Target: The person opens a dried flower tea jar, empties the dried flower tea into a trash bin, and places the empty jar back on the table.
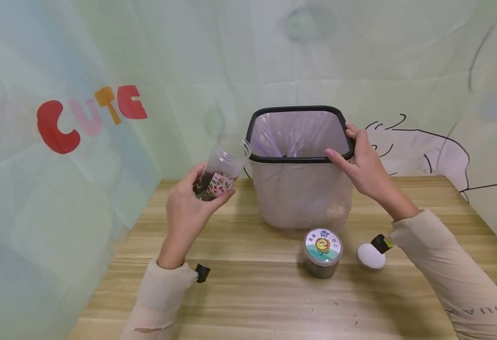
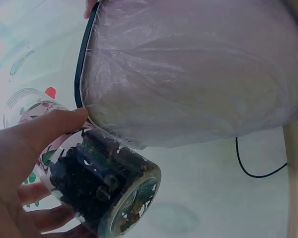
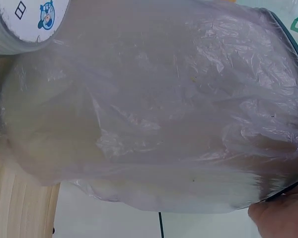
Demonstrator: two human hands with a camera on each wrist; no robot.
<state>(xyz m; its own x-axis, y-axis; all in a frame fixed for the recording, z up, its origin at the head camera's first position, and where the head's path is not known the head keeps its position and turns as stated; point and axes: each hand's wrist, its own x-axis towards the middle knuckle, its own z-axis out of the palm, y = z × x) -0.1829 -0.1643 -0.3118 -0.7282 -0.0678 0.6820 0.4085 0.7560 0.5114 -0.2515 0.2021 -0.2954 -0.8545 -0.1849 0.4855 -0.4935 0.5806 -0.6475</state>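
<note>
In my left hand [image 1: 193, 198] I grip a clear jar [image 1: 227, 158] with a floral label, tilted so its uncapped mouth leans toward the bin. Dark, leaf-like contents [image 2: 97, 171] cling near the jar's bottom in the left wrist view. A bin [image 1: 303, 193] with a black rim, lined with a thin plastic bag [image 1: 273, 134], stands at the back of the table. My right hand [image 1: 365, 167] holds the bin's right rim, thumb at the front and fingers behind. The jar's mouth is beside the bin's left rim corner.
A lidded round tub [image 1: 322, 252] with a sunflower picture stands before the bin. Right of it lies a white round lid [image 1: 371, 256], partly behind the right wrist's black camera piece. Dark crumbs [image 1: 336, 304] dot the wooden table [image 1: 248, 293]. A printed curtain [image 1: 189, 71] hangs close behind.
</note>
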